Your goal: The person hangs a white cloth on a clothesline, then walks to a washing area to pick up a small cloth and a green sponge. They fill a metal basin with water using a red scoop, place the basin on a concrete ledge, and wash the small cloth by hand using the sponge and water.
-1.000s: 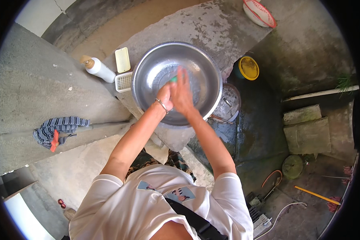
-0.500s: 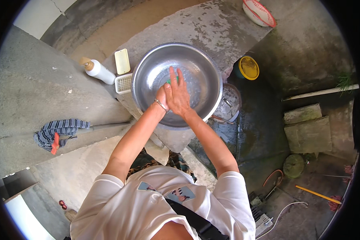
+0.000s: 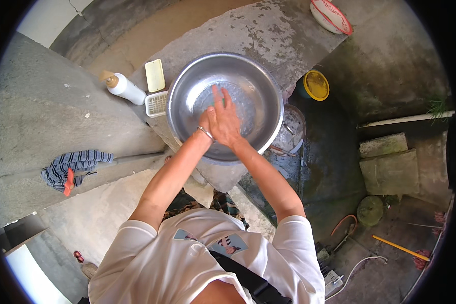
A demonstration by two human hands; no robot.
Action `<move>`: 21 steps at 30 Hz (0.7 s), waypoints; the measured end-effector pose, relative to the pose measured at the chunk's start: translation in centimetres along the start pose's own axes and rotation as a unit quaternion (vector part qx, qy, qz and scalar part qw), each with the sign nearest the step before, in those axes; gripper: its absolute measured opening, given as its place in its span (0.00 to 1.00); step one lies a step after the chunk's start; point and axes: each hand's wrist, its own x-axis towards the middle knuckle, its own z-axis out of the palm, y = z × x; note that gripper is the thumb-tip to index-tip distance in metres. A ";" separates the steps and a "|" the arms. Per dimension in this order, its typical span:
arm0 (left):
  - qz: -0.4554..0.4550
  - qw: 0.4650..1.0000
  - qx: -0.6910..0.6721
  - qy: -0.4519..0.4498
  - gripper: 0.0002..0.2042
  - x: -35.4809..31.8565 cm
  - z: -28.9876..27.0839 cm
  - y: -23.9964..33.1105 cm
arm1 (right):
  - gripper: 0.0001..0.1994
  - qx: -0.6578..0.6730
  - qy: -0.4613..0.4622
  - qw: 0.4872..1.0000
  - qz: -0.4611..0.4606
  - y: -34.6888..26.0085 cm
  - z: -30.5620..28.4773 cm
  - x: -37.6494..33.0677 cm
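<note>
A wide steel basin (image 3: 185, 76) stands on the concrete ledge, with a shallow layer of water in its bottom. Both of my hands are together above it. My right hand (image 3: 227, 123) lies over the left with its fingers stretched forward. Partly covered beneath it is my left hand (image 3: 205, 119), a bracelet (image 3: 206, 134) around its wrist; its fingers are mostly hidden. A little green shows around the right hand's fingers, but I cannot tell what it is or whether a hand holds it.
Left of the basin are a white pump bottle (image 3: 126, 90), a cream lid (image 3: 155, 76) and a slotted soap dish (image 3: 156, 104). A striped cloth (image 3: 76, 164) lies on the left ledge. To the right stand a yellow-rimmed bucket (image 3: 316, 85) and a wet pan (image 3: 295, 121).
Both hands stay pressed together over the basin, shifted only very slightly. Less of the green shows between the fingers. The basin and the things around it have stayed put.
</note>
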 end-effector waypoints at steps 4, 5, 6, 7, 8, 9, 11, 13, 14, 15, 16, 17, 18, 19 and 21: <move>-0.020 0.992 -0.054 0.115 0.18 -0.2 5.1 0.3 | 0.27 0.144 0.102 0.983 0.049 4.3 0.4 2.1; -0.025 0.990 -0.053 0.131 0.18 -0.4 4.9 0.3 | 0.27 0.119 0.093 0.988 0.037 4.3 0.7 2.0; -0.029 0.987 -0.052 0.147 0.17 -0.7 4.6 0.3 | 0.27 0.094 0.084 0.992 0.024 4.1 1.2 1.5; -0.031 0.985 -0.053 0.164 0.17 -0.9 5.2 0.7 | 0.27 0.068 0.073 0.995 0.009 3.1 0.9 1.2; -0.019 0.993 -0.107 -0.049 0.18 -0.7 3.2 1.1 | 0.27 0.054 0.028 0.998 0.008 0.7 0.1 0.3; -0.013 0.995 -0.095 0.018 0.18 -0.5 1.8 0.3 | 0.27 0.083 0.049 0.995 0.006 1.2 0.7 0.6; -0.021 0.988 -0.069 0.138 0.18 -0.5 4.0 0.3 | 0.27 0.130 0.108 0.985 0.017 4.7 2.0 1.6; -0.007 0.985 -0.079 0.150 0.18 -0.6 3.1 0.3 | 0.27 0.122 0.100 0.980 0.124 6.7 2.5 3.1; -0.005 0.983 -0.100 0.157 0.19 -1.1 3.8 0.9 | 0.27 0.104 0.077 0.977 0.167 7.6 2.0 3.4; -0.003 0.979 -0.121 0.163 0.19 -1.4 4.1 1.3 | 0.27 0.085 0.054 0.973 0.209 8.4 1.7 3.5; 0.012 0.974 -0.136 0.180 0.19 -1.0 3.0 1.7 | 0.27 0.055 0.051 0.979 0.190 9.6 2.2 3.6; 0.018 0.970 -0.127 0.208 0.19 -0.9 2.6 2.1 | 0.28 0.023 0.048 0.983 0.174 11.7 3.4 3.4; 0.026 0.964 -0.118 0.235 0.19 -0.9 2.2 2.7 | 0.29 -0.009 0.044 0.987 0.155 12.7 4.2 3.4; 0.037 0.958 -0.109 0.264 0.19 -0.9 1.7 3.2 | 0.30 -0.061 -0.011 0.991 0.119 12.4 4.5 3.3; 0.040 0.956 -0.130 0.259 0.18 -1.3 0.9 3.5 | 0.33 -0.162 -0.120 0.978 0.046 11.3 5.3 1.6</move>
